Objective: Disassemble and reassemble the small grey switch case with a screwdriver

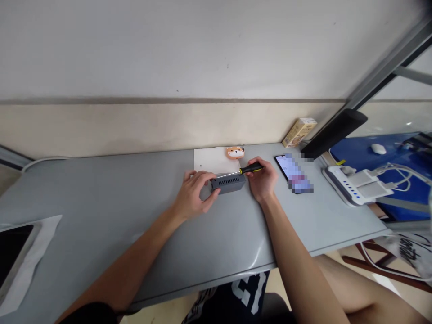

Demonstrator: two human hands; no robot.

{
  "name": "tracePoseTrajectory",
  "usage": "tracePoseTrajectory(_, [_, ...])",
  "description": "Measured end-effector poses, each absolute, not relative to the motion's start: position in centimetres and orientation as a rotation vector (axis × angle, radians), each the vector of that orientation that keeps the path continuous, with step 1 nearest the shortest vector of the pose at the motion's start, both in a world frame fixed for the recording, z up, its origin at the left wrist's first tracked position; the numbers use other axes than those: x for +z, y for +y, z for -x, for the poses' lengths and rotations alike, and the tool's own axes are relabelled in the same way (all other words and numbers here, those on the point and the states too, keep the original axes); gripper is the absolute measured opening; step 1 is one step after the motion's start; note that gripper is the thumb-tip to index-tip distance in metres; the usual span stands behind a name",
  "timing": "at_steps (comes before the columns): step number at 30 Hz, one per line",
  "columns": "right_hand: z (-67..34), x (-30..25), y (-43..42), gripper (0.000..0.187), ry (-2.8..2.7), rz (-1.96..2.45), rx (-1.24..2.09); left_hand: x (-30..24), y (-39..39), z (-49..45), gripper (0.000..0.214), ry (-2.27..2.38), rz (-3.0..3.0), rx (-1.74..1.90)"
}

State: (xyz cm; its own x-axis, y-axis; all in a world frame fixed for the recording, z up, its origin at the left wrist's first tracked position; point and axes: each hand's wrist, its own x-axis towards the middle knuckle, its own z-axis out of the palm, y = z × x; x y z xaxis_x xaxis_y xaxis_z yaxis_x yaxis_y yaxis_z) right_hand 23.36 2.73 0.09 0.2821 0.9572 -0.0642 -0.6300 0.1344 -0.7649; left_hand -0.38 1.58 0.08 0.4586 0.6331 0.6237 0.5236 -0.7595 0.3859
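- Head view: a slotted grey box (230, 185) is held in front of the wearer, at or just above a grey surface (135, 198) and between the two hands; whether its underside is touching the surface cannot be told.
- The left end of the box is pinched by the left hand (194, 194), with the thumb set against the near side and the fingers laid over the top; the grasp is only partly closed, at about the width of the box.
- A black-and-yellow screwdriver (251, 168) is grasped by the right hand (263, 179), the fingers curled closely about the handle, just beyond the right end of the box.
- The long axis of the box is laid roughly left to right, and the thin shaft is pointed leftward almost along it, near the far edge, toward the corner where the left fingers are placed; the tip is thus flanked most closely by the left hand.
- The tip itself is lost near those fingers, and whether it is seated in the box or merely rested against it cannot be made out; the box's far side is hidden.
- Behind the box, a white sheet (212, 157) is partly covered by an orange animal-faced case (235, 153); to the right, a phone (286, 167) is seen, its screen partly pixelated.
- At far left, a dark-screened device (14, 246) is cut off by the frame.
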Motion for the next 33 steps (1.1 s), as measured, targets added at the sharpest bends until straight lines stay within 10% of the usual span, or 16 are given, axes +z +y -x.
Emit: tracePoseTrajectory(33, [-23.14,0.76,2.53,0.024,-0.549,0.845,1.153,0.45,1.69,0.38,0.017,0.998,-2.648,1.183])
